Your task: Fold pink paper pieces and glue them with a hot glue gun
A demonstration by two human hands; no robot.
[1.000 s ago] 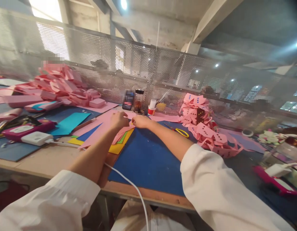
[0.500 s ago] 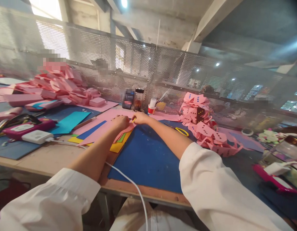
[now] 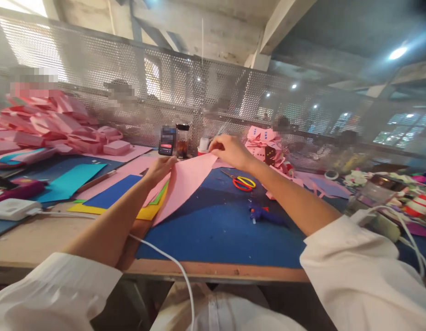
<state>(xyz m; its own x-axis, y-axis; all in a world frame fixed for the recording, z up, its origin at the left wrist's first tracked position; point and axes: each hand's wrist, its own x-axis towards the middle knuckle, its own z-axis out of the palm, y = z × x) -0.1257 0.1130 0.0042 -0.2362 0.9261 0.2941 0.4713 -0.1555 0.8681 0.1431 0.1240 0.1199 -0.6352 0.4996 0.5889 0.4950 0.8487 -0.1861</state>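
Observation:
A pink foam or paper sheet (image 3: 188, 184) is lifted at its far edge and slopes down toward the blue mat (image 3: 213, 239). My right hand (image 3: 230, 148) pinches its far right corner between thumb and fingers. At the far left edge, my left hand (image 3: 161, 168) is closed on the same sheet, its fingertips partly hidden. Under and left of it lie a yellow sheet (image 3: 152, 212), a green piece (image 3: 160, 195) and a dark blue strip (image 3: 112, 191). Scissors (image 3: 243, 183) with red and yellow handles and a blue glue gun (image 3: 264, 215) rest right of the sheet.
Pink folded pieces (image 3: 61, 122) are heaped at the left, and dotted pink pieces (image 3: 263, 138) are stacked behind my right arm. A phone (image 3: 167, 141) and a dark jar (image 3: 182, 142) stand before the perforated screen (image 3: 185, 87). A white cable (image 3: 178, 262) hangs over the table edge.
My right hand has moved right and up, drawing the pink sheet's corner off the stack. The view has turned right. Scissors and glue gun, earlier mostly behind my right arm, now show.

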